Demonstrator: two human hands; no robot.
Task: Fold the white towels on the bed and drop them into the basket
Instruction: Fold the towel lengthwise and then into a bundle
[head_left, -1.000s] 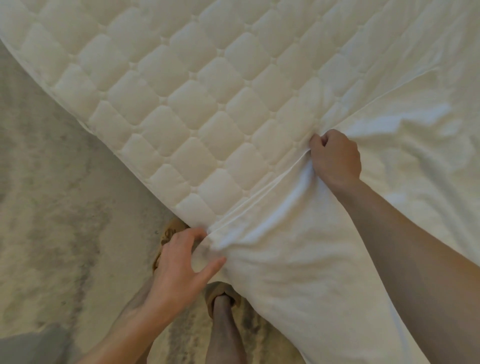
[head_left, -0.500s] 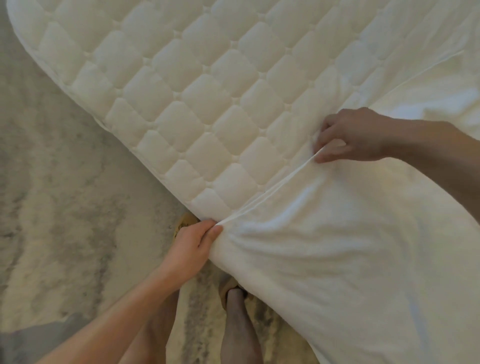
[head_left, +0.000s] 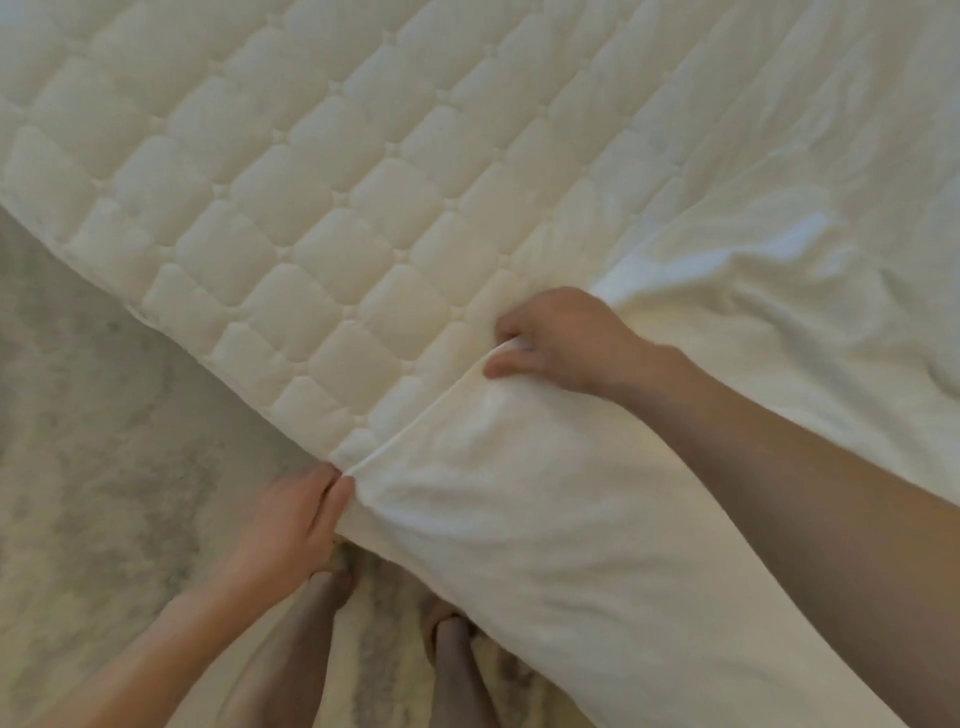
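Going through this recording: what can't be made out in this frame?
Basket: nowhere in the head view.
White towel: its extent runs past the right and bottom edges.
Right hand: fingertips curl under the towel's hem.
Feet: partly covered by the towel and left hand.

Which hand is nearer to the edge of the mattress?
Left. The left hand pinches the towel at the mattress edge; the right hand grips it farther in on the mattress.

bare forearms (head_left: 779, 467) behind left hand (head_left: 296, 514) and right hand (head_left: 566, 338), bare shins (head_left: 291, 649) below.
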